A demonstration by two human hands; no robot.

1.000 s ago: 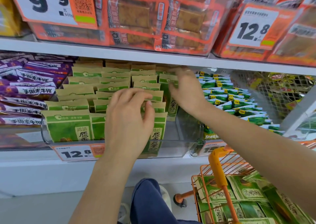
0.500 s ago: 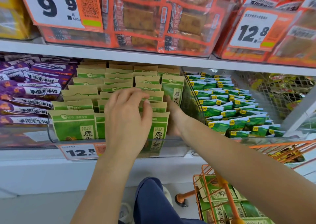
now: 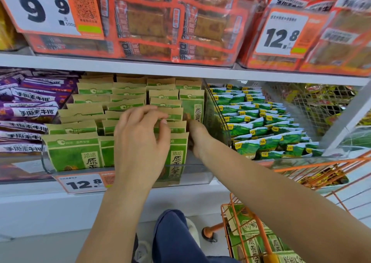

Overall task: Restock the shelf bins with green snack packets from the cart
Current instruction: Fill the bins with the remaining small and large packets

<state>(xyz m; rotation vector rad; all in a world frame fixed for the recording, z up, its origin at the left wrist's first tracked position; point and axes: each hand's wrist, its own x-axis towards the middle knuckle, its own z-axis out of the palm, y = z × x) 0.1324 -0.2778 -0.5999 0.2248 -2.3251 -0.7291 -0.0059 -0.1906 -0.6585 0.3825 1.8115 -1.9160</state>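
— Hands first: what do you see?

— I see my left hand (image 3: pixel 141 140) spread over the front rows of green snack packets (image 3: pixel 73 154) in the clear shelf bin (image 3: pixel 208 174), fingers loosely curled with the thumb touching a packet top; it clamps nothing. My right hand (image 3: pixel 197 137) reaches down into the bin's right end, beside the clear wall, its fingers hidden behind the packets, so I cannot tell its grip.

— Where is the stock?

— Packets stand upright in rows filling the bin, above a 12.8 price tag (image 3: pixel 84 183). More lie in the orange cart (image 3: pixel 228 218) at lower right, under my right forearm.
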